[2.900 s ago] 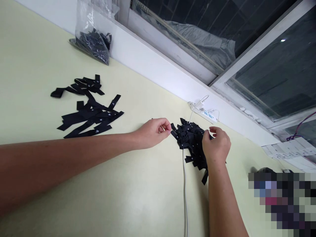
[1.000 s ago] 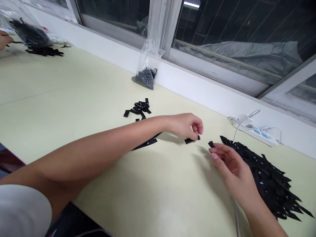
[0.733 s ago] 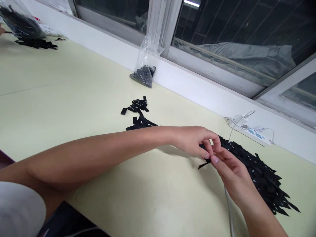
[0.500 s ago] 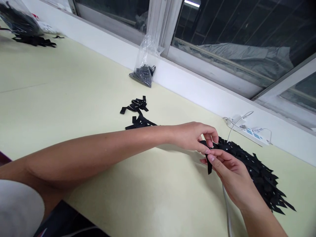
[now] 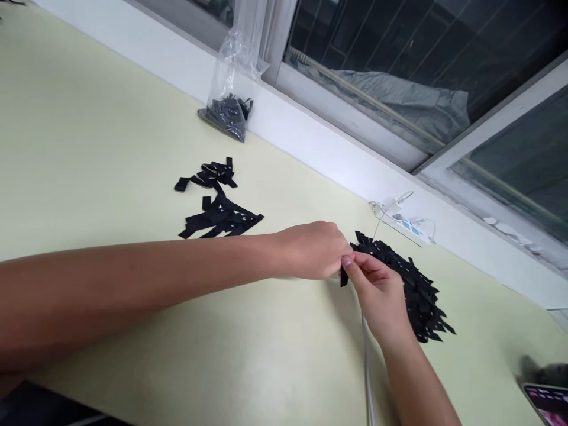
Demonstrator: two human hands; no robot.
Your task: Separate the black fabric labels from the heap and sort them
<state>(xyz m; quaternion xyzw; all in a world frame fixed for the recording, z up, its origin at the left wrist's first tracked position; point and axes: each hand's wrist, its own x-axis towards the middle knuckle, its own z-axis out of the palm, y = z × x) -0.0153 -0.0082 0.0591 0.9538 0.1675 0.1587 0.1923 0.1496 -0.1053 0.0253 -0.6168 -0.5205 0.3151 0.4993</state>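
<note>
My left hand (image 5: 317, 249) is closed, its back turned up and its fingers curled out of sight against my other hand. My right hand (image 5: 380, 291) pinches a short black fabric strip (image 5: 344, 277) between thumb and fingers; its lower end hangs free. The two hands meet at the top of this strip, so that part is hidden. Just beyond my right hand lies a dense pile of black strips (image 5: 421, 290) with small shiny spots. Left of my forearm, looser black strips (image 5: 222, 214) are spread on the table.
A clear plastic bag (image 5: 226, 112) with black pieces leans on the white ledge. Near the ledge lies a power strip (image 5: 406, 228) with cables. A white cable (image 5: 367, 367) runs down the table (image 5: 248, 349). A phone (image 5: 548, 402) shows at lower right.
My view has swung right, bringing the phone into sight. My left hand's fingers, raised and curved before, have folded into a closed grip by my right hand. The strip stays pinched.
</note>
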